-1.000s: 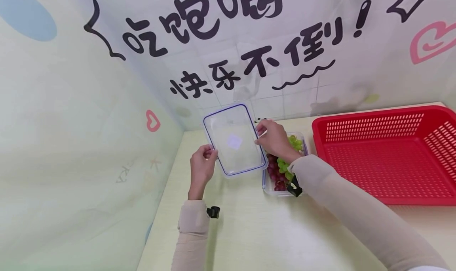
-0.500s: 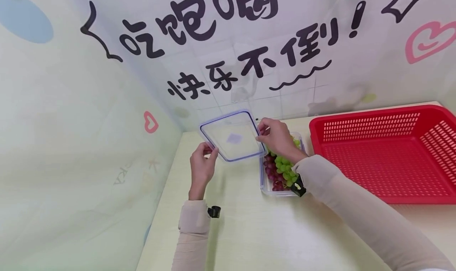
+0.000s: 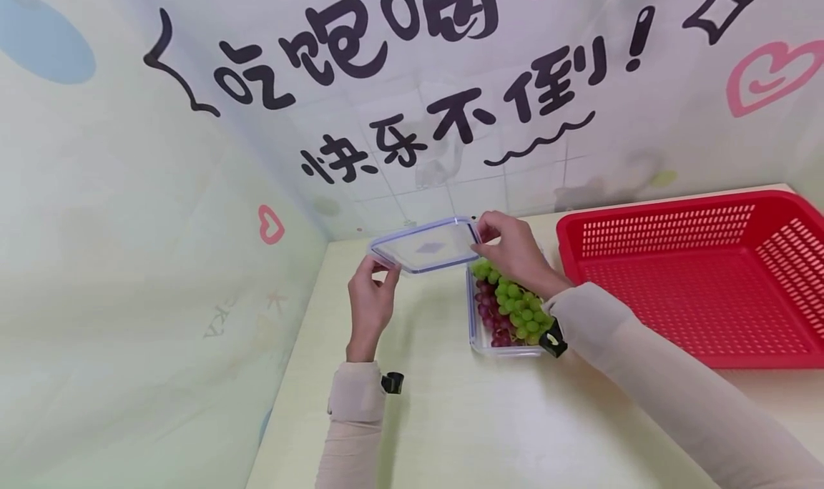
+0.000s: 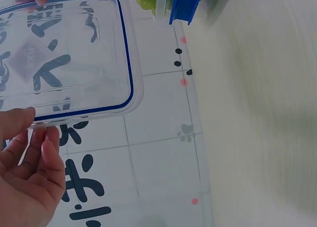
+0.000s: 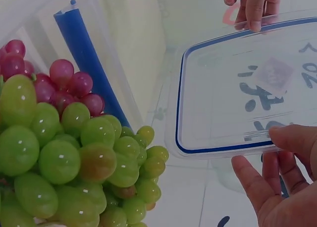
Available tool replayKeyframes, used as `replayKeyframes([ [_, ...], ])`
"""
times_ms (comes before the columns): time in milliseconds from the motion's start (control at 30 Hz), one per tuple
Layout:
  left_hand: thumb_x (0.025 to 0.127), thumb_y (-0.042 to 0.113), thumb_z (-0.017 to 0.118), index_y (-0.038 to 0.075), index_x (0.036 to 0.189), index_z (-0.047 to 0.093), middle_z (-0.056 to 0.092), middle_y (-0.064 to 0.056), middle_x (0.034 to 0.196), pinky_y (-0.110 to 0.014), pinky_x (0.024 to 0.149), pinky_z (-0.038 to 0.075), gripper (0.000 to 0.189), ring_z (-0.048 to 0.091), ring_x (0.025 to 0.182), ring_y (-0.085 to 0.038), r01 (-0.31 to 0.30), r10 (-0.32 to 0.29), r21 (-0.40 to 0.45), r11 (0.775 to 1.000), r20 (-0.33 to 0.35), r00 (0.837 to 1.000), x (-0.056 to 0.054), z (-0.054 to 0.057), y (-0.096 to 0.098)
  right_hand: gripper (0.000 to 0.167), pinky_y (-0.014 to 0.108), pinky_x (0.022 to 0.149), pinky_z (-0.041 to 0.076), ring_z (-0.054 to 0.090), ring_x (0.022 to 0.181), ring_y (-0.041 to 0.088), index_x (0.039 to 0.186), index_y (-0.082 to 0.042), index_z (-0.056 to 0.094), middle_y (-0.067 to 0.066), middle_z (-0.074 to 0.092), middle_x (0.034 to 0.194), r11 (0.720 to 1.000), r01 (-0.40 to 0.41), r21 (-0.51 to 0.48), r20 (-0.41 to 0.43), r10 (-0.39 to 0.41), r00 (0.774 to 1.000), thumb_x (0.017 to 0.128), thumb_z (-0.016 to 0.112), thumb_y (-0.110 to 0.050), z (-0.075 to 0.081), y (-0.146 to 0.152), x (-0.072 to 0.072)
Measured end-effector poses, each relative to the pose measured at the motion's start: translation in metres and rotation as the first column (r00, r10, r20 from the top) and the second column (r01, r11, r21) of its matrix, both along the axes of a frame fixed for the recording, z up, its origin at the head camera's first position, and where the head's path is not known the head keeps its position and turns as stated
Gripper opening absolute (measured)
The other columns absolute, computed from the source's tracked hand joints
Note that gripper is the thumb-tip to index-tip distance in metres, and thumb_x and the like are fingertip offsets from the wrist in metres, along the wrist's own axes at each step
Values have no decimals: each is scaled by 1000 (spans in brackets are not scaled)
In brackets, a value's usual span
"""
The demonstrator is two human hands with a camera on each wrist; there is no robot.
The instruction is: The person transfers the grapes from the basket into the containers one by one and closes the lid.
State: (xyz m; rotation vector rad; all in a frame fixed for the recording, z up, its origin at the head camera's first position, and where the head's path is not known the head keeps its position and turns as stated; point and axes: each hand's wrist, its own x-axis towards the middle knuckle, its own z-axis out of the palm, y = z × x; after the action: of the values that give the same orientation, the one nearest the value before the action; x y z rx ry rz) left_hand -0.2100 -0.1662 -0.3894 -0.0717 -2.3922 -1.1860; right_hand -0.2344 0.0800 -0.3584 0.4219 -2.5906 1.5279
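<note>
Between both hands a clear plastic lid [image 3: 426, 249] with a blue seal is held above the table, tilted. My left hand [image 3: 373, 296] pinches its left edge between thumb and fingers. At the opposite edge my right hand [image 3: 511, 249] pinches it the same way, as the right wrist view also shows. Below and to the right stands a clear food container [image 3: 472, 317] with blue clips. In it lie green grapes [image 3: 521, 307] and red grapes [image 3: 492, 317]; the right hand and forearm hide part of them.
A red perforated plastic basket [image 3: 682, 296] stands on the pale table [image 3: 450, 417], right of the container. Behind the table rises a wall covering [image 3: 360, 131] with black writing, and another wall stretch runs along the left.
The lid has tipped from nearly upright toward flat, its near edge rising and its far edge dropping. Both hands still hold it; more of the grapes shows.
</note>
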Motion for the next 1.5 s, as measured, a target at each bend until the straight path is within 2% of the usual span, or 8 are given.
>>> replayKeyframes([
  [300, 90, 8, 72, 3, 107, 67, 71, -12, 98, -22, 63, 50, 19, 67, 91, -24, 29, -29, 20, 999, -44, 999, 1, 2, 11, 18, 44, 88, 58, 63, 103, 29, 107, -5, 67, 12, 68, 112, 1000, 16, 1, 10, -16, 1000, 90, 70, 0, 1, 12, 3],
  [533, 89, 6, 73, 3, 110, 67, 68, -13, 103, -24, 66, 51, 22, 65, 95, -26, 62, -59, 38, 997, -73, 996, -2, -2, 20, 10, 44, 87, 58, 64, 102, 32, 96, -1, 62, 15, 66, 111, 1000, 12, 3, -66, -12, 998, 90, 69, 3, -2, 22, 2],
  [700, 89, 6, 73, 5, 109, 68, 61, -12, 108, -21, 68, 48, 20, 59, 96, -21, 80, -77, 69, 994, -46, 996, -5, -7, 32, 11, 45, 87, 58, 65, 101, 33, 91, -1, 59, 15, 63, 106, 1000, 5, 7, -80, -5, 997, 90, 66, 7, -6, 33, 3],
  [967, 86, 2, 75, 5, 98, 71, 61, -11, 101, -21, 66, 47, 13, 58, 94, -20, 118, -115, 69, 991, -55, 992, -14, -19, 49, 15, 48, 90, 56, 62, 101, 31, 90, -1, 59, 16, 63, 102, 999, 34, 6, -106, -33, 994, 87, 62, 14, -15, 51, 4],
  [1100, 85, 0, 75, 5, 97, 72, 62, -10, 100, -21, 66, 47, 13, 58, 95, -20, 121, -117, 57, 991, -68, 991, -18, -24, 56, 14, 49, 89, 56, 63, 101, 33, 92, 0, 60, 17, 63, 103, 999, 41, 28, -94, -39, 995, 87, 64, 13, -20, 57, 4],
  [1333, 85, 0, 75, 3, 99, 71, 63, -12, 97, -21, 64, 47, 15, 63, 91, -24, 133, -125, 56, 990, -117, 985, -23, -33, 67, 16, 50, 90, 56, 64, 101, 33, 95, -1, 59, 17, 65, 104, 995, 64, 75, -22, -63, 998, 87, 66, 11, -24, 66, 2],
  [1500, 86, 0, 74, 4, 101, 72, 64, -11, 97, -21, 65, 48, 15, 62, 91, -23, 125, -116, 71, 990, -121, 986, -26, -41, 74, 17, 46, 84, 56, 62, 95, 31, 93, -2, 58, 17, 65, 103, 991, 56, 125, 14, -58, 998, 86, 67, 10, -24, 71, 1],
])
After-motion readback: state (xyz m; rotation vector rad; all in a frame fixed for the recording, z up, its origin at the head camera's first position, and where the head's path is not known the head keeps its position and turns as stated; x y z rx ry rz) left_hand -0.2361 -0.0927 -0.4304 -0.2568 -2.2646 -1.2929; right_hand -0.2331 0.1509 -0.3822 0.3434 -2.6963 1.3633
